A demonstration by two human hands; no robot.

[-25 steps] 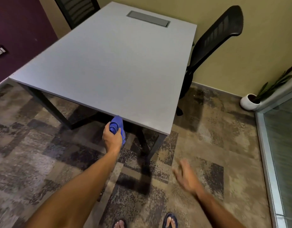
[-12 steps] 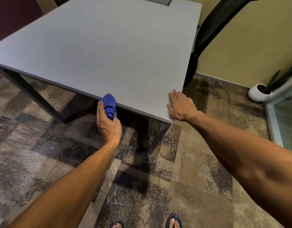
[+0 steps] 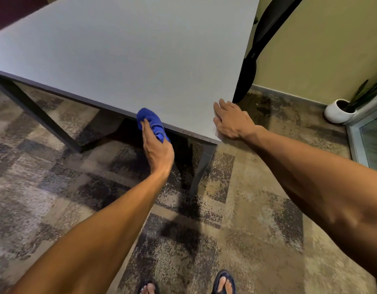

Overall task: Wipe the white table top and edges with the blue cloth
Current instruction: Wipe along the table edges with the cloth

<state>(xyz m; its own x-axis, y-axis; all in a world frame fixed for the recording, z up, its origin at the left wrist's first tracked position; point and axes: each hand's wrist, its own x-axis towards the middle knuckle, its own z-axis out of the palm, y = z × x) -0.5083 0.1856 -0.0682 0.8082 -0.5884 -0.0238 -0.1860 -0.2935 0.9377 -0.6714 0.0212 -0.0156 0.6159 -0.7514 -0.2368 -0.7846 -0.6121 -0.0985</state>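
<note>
From the head camera, the left hand (image 3: pixel 156 148) is gripping a bunched, ribbed blue cloth (image 3: pixel 150 122) and pressing it against the near edge of the table (image 3: pixel 124 52), whose top is smooth, matte and pale with a thin dark rim. The right hand (image 3: pixel 232 119) is lying flat and open on the table's near right corner, holding nothing. Angled dark metal legs (image 3: pixel 201 168) are standing on mottled brown-grey carpet (image 3: pixel 56 187). A round white pot (image 3: pixel 337 111) is sitting by the wall.
</note>
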